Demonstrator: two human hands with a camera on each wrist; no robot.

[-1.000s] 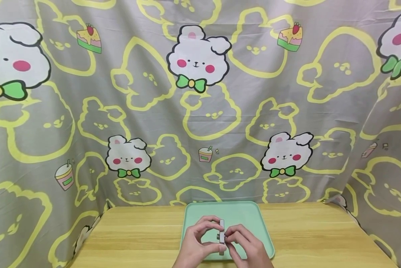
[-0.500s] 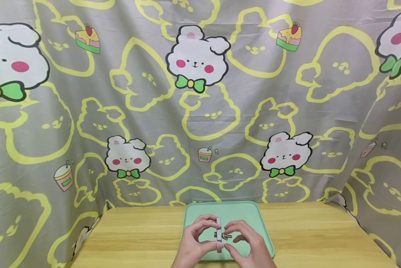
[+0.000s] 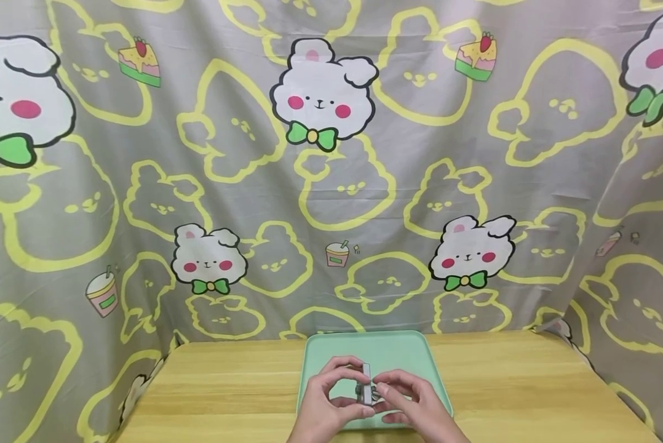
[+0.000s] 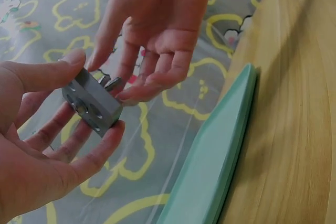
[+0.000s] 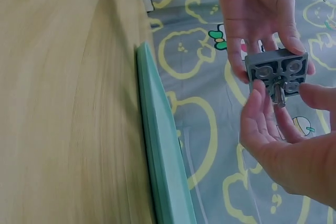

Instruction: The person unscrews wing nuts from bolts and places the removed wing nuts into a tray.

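Grey block (image 5: pixel 276 56) is up in the air betw. the two hands, over the green tray (image 3: pixel 323 354) in the head view. L hand (image 3: pixel 326 397) clamped on it, thumb one edge, fingers the opp. edge. R hand (image 3: pixel 420 400) just beside the ribbed face, thumb & fingers apart w/ the bolt (image 5: pixel 279 95) between; can't tell if its fingertips touch block.

Head cam gets block edge-on only. R wrist cam adds the ribbed side: 3 round recesses showing (4th corner behind a fingertip), 1 threaded bolt sticking out of the middle. L wrist cam gives the opp. face instead: flat, w/ several holes & 1 bolt head (image 4: pixel 80 106) at centre, plus metal prongs (image 4: pixel 111 83) poking out toward R hand.

Qty: 1 block, 1 tray, 1 wooden surface (image 3: pixel 232 381). Cloth (image 3: pixel 392 203) behind, head view: 5 main white bunny heads (2 cut by frame), 3 drink cups, 2 cake slices, all printed. Cups carry green label patches, too small to read.
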